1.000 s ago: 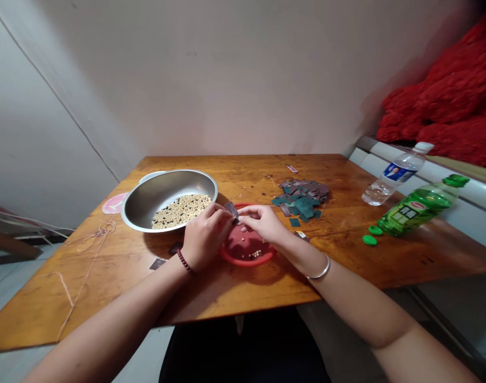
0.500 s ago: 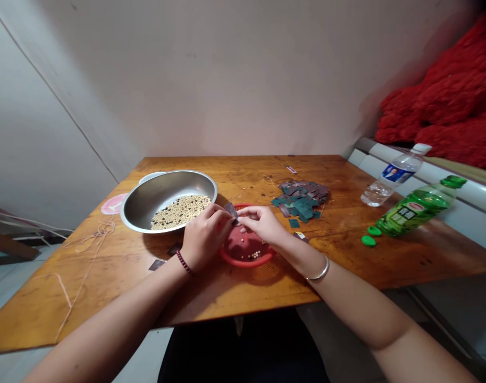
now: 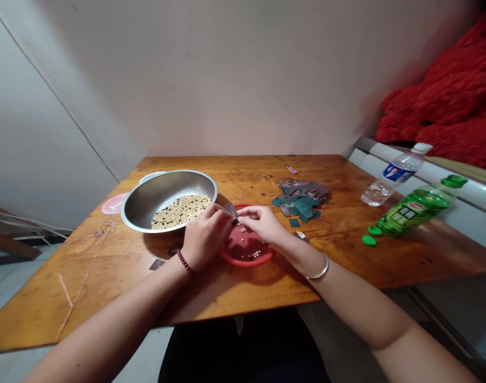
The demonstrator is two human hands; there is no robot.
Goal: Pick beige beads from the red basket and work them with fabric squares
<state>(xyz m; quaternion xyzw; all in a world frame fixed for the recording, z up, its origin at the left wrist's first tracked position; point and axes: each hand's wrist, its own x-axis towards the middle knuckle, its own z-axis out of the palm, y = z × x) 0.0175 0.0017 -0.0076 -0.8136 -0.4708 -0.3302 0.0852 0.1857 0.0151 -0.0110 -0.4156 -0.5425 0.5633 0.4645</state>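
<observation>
The left hand (image 3: 206,234) and right hand (image 3: 261,223) meet over the red basket (image 3: 243,261), fingers pinched nearly closed on a small dark square (image 3: 231,209); exactly which fingertips press it is hard to make out. A few pale beads (image 3: 254,255) lie in the basket. The steel bowl (image 3: 141,215), holding many light and dark beads (image 3: 179,211), stands beside the left hand. Beyond the right hand, a pile of squares (image 3: 302,199) lies on the table (image 3: 243,295).
</observation>
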